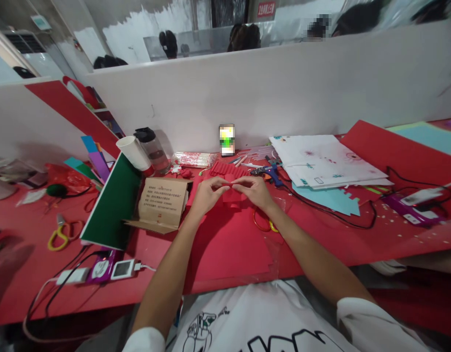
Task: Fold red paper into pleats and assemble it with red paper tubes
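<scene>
My left hand (206, 191) and my right hand (255, 190) meet over the middle of the red table. Both pinch a small piece of red paper (230, 196) between their fingertips. Under the hands lies a larger red paper sheet (228, 244). A pleated red paper strip (225, 169) sits just beyond the hands. Scissors with orange and yellow handles (262, 223) lie beneath my right wrist.
A cardboard box (161, 204) and a green board (113, 205) lie to the left, with a white paper cup (133, 152) and bottle (154, 149) behind. A blue glue gun (269, 172), white drawn sheets (324, 161), cables, a phone (227, 139) against the partition, and yellow scissors (60, 235) are around.
</scene>
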